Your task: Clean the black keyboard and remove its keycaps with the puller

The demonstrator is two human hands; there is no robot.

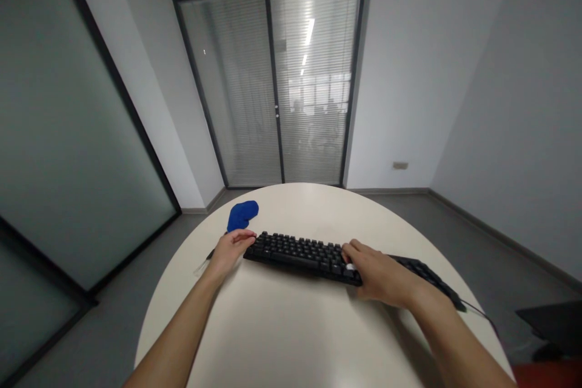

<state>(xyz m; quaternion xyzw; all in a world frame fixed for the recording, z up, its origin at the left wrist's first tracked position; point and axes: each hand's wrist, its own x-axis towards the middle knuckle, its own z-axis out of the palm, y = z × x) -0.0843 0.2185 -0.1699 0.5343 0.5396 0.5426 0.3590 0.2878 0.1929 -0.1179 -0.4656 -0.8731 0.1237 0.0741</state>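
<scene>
The black rectangular plastic keyboard [318, 256] lies across the round white worktop [291, 327], long axis running left to right. The left hand [230, 250] grips its left end; the right hand [379, 276] clasps its right part. A blue cloth [242, 215] sits just beyond the left hand.

Black keyboard [302, 253], full-size, lying flat on the round white surface [291, 327], keys up, angled so its left end sits farther away than its right end. Left hand [230, 250] touches its left end; right hand [379, 276] rests on the keys right of middle and covers them. Thin black cable [482, 312] runs off its right end.
</scene>
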